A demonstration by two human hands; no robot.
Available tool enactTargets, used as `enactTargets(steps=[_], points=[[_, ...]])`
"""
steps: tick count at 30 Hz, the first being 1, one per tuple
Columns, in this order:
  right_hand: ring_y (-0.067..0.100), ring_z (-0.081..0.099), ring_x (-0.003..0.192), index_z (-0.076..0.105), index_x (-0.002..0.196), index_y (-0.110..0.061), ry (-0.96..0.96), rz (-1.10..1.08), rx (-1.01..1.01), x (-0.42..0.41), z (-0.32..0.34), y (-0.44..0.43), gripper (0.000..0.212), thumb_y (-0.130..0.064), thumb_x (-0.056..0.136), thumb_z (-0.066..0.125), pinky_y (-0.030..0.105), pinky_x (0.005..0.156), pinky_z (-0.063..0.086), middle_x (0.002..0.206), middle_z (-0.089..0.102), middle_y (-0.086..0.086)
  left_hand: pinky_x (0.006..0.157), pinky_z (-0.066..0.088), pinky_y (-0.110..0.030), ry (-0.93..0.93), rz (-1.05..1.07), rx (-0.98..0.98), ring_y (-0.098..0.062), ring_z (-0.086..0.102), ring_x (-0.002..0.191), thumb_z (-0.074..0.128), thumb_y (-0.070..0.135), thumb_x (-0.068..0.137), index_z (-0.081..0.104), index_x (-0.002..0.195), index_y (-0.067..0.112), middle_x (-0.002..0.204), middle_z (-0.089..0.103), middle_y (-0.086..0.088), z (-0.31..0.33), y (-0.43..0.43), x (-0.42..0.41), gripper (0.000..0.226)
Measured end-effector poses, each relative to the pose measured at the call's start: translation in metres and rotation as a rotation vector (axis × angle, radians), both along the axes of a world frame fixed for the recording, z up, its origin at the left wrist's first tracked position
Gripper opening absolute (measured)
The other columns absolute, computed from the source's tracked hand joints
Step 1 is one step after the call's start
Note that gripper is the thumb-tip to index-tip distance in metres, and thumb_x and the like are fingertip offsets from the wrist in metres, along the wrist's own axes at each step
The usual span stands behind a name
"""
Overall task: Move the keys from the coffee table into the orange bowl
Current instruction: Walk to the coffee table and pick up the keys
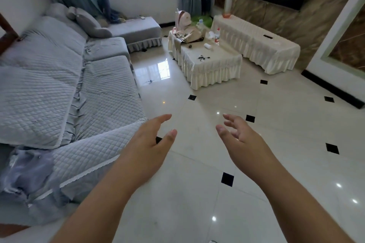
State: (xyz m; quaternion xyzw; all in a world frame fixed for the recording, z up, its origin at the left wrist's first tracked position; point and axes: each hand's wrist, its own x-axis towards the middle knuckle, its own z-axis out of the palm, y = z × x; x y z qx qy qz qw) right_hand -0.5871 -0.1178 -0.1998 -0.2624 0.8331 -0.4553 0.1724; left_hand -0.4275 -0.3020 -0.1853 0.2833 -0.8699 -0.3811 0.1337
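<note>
A dark bunch of keys [203,58] lies on the cream-covered coffee table [221,59] across the room, near its front half. An orange bowl [226,15] stands on the far end of the long cream-covered TV bench [262,47], behind the table. My left hand [153,140] and my right hand [240,137] are held out in front of me over the floor, far from the table. Both have relaxed, spread fingers and hold nothing.
A grey quilted sofa [65,77] fills the left side. On the coffee table sit a pale backpack [183,18], a cream bag [189,36], a plastic bottle [217,36] and small items. Glossy tiled floor [207,104] lies between me and the table.
</note>
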Motion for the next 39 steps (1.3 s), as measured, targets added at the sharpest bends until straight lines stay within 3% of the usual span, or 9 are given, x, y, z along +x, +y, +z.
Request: enactTargets(steps=[5,10,14,16,19,24,30,39], points=[[0.006,0.050,0.121,0.040,0.138,-0.042,0.011,0.033,-0.004,-0.049,0.002,-0.007,0.051,-0.060,0.091,0.045,0.041,0.100,0.043,0.136,0.050,-0.017,0.092,0.036,-0.022,0.006,0.014,-0.001,0.024,0.039,0.106,0.040,0.071,0.084,0.037,0.132,0.060,0.131,0.040,0.026,-0.005,0.004,-0.042,0.049],[0.000,0.047,0.116,0.037,0.140,-0.045,0.017,0.073,0.001,-0.077,0.002,-0.013,0.054,-0.062,0.089,0.044,0.030,0.093,0.039,0.138,0.047,-0.020,0.103,0.038,-0.033,0.019,0.040,0.018,0.010,0.041,0.121,0.040,0.074,0.080,0.038,0.130,0.063,0.133,0.043,0.025,-0.010,-0.008,-0.066,0.051],[0.003,0.047,0.121,0.037,0.140,-0.044,0.020,0.059,0.018,-0.103,0.002,-0.029,0.053,-0.060,0.091,0.046,0.030,0.095,0.038,0.139,0.047,-0.018,0.086,0.037,-0.019,0.021,0.022,0.022,0.026,0.040,0.104,0.039,0.077,0.078,0.036,0.128,0.066,0.121,0.039,0.035,-0.013,-0.023,-0.095,0.051],[0.004,0.047,0.122,0.038,0.140,-0.043,0.026,0.050,0.032,-0.115,0.002,-0.039,0.053,-0.060,0.091,0.045,0.032,0.097,0.039,0.139,0.048,-0.018,0.085,0.034,-0.015,0.023,0.005,0.032,0.022,0.040,0.108,0.040,0.076,0.078,0.037,0.128,0.065,0.122,0.040,0.035,-0.014,-0.036,-0.111,0.051],[0.004,0.049,0.120,0.038,0.140,-0.043,0.042,0.036,0.056,-0.134,0.000,-0.057,0.054,-0.062,0.090,0.044,0.035,0.098,0.041,0.138,0.049,-0.018,0.091,0.036,-0.023,0.036,0.015,0.048,0.012,0.046,0.109,0.045,0.070,0.080,0.041,0.132,0.057,0.130,0.044,0.023,-0.016,-0.070,-0.138,0.053],[0.006,0.050,0.118,0.040,0.139,-0.042,0.045,-0.008,0.079,-0.174,0.000,-0.102,0.053,-0.060,0.090,0.046,0.041,0.099,0.044,0.137,0.050,-0.017,0.105,0.039,-0.041,0.042,-0.013,0.069,-0.002,0.041,0.127,0.050,0.064,0.085,0.037,0.136,0.055,0.139,0.041,0.020,-0.021,-0.130,-0.182,0.053],[0.002,0.048,0.119,0.039,0.139,-0.043,0.092,-0.043,0.085,-0.233,0.013,-0.188,0.054,-0.061,0.089,0.045,0.034,0.098,0.042,0.136,0.049,-0.020,0.102,0.033,-0.028,0.050,-0.059,0.101,0.003,0.037,0.123,0.050,0.058,0.089,0.037,0.137,0.054,0.134,0.038,0.025,-0.019,-0.212,-0.235,0.050],[0.005,0.046,0.124,0.040,0.140,-0.041,0.061,-0.067,0.114,-0.280,-0.007,-0.286,0.052,-0.057,0.091,0.047,0.038,0.102,0.040,0.136,0.049,-0.018,0.101,0.037,-0.033,-0.035,-0.084,0.135,-0.003,0.039,0.117,0.048,0.060,0.090,0.034,0.138,0.055,0.128,0.035,0.024,-0.033,-0.308,-0.293,0.050]])
